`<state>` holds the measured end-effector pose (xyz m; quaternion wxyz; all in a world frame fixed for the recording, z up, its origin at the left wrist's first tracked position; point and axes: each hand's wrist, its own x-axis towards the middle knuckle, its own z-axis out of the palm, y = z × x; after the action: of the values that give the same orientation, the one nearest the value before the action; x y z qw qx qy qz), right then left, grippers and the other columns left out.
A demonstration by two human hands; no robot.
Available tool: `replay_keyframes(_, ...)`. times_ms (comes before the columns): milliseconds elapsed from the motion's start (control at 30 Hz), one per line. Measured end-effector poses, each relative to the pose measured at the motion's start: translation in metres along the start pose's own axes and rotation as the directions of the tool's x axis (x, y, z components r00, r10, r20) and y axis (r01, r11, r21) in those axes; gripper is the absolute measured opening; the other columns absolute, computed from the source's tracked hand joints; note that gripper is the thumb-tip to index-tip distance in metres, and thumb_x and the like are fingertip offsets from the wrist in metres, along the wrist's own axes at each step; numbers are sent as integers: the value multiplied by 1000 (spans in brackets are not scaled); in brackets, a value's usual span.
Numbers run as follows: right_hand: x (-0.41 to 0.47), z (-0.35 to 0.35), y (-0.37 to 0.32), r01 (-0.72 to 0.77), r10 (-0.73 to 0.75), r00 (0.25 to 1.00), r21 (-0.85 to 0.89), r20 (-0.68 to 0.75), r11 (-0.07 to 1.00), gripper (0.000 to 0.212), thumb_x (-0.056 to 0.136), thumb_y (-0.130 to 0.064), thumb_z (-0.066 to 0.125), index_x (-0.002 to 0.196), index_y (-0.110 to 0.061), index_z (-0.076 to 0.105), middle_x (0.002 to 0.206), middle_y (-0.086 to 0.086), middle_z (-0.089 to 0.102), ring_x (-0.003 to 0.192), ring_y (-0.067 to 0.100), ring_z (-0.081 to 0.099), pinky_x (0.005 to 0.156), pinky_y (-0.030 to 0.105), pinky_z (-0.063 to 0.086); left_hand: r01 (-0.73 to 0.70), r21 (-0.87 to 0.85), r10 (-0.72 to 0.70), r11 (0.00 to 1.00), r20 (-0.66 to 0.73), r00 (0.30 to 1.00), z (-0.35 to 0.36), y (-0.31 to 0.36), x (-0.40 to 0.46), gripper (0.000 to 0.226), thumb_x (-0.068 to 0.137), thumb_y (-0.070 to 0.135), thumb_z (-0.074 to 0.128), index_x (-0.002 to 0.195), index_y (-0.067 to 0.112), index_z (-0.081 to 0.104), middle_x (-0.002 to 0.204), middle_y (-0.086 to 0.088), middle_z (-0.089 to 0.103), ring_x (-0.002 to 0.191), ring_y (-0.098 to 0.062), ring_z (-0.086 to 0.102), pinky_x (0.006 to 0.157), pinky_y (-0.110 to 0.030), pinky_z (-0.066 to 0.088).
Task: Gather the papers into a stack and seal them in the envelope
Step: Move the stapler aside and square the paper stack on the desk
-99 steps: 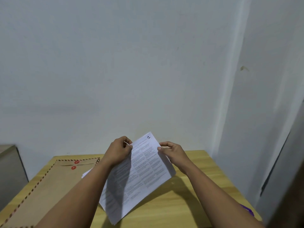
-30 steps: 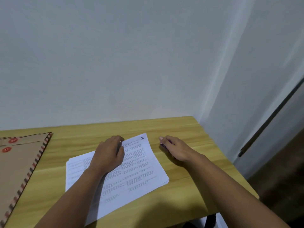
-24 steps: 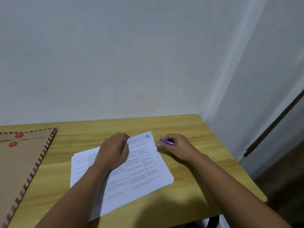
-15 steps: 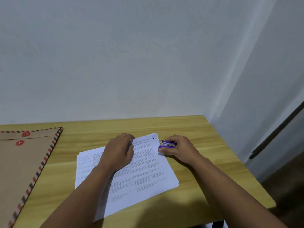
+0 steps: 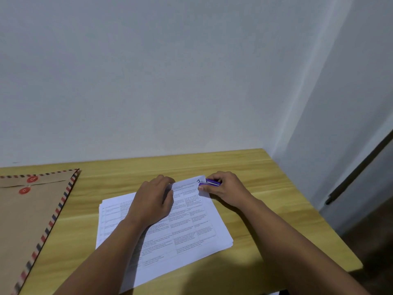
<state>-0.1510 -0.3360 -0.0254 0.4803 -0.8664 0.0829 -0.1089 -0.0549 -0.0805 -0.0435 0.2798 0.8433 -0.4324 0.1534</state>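
Note:
A stack of printed white papers (image 5: 187, 228) lies flat on the wooden table (image 5: 265, 188), its corner marked "1" pointing away from me. My left hand (image 5: 152, 202) presses palm-down on the stack's upper part. My right hand (image 5: 225, 189) grips a small purple stapler (image 5: 212, 182), whose jaws sit at the stack's far right corner. A brown envelope (image 5: 27, 218) with a red-and-blue striped border and two red string buttons lies flat at the table's left.
A white wall rises directly behind the table. The table's right edge drops off to a dark floor (image 5: 374, 241). A dark strip (image 5: 359, 167) runs diagonally along the right wall.
The papers went from held upright to lying flat under my left hand. My right hand picked up the purple stapler and brought it to the stack's far corner.

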Motion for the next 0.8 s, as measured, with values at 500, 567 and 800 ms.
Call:
replay_keyframes(500,2,10,9,15,-12,999,103,-31,995,39,79,-57,84,74,-20,74,70,-12,61,64,8,51,65,31,41,-28,-8,28,1000,19,999,0,0,0,36,91,19,60,127,19,64,86,13,51,70,-10,50,62,-35,45)
replay_keyframes(567,1,12,11,13,-9,999,97,-41,995,44,81,-56,82,73,-15,71,68,-8,58,63,9,48,64,31,40,-36,-18,36,999,18,999,0,1,0,35,91,18,60,126,19,65,86,13,51,69,-7,46,61,-35,45)
replay_keyframes(800,-1,20,13,34,-23,992,85,-126,996,55,80,-61,77,68,-9,67,61,-6,52,58,9,42,61,32,36,-49,-32,50,998,29,998,-1,1,1,35,91,19,60,125,20,66,85,14,48,69,-6,42,61,-35,45)
